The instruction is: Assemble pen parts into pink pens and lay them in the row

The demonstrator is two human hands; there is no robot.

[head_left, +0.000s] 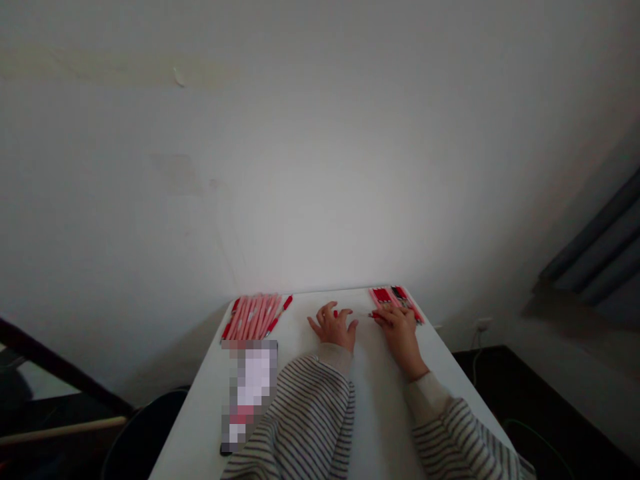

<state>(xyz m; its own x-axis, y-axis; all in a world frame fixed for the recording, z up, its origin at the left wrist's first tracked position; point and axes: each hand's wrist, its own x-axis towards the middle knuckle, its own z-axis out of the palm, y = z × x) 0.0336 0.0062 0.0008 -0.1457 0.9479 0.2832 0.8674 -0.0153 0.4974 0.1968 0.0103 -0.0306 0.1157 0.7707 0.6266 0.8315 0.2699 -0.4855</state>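
My left hand (334,328) lies low over the white table with its fingers spread. A small red bit (336,313) shows by its fingers, too small to name. My right hand (400,330) is closed in a pinch around a slim red pen (373,315), whose tip points left towards my left hand. Just beyond the right hand lies a group of pink and red pieces (381,296), partly hidden by the fingers. A row of pink sticks or pens (253,316) lies at the table's far left, with a red pen (280,315) at its right side.
A phone (255,380) with a blurred screen lies on the white table (380,413), left of my forearm. Behind stands a plain wall (320,167). A dark round bin (145,437) is at the lower left, and a socket with a cord (481,327) at the right.
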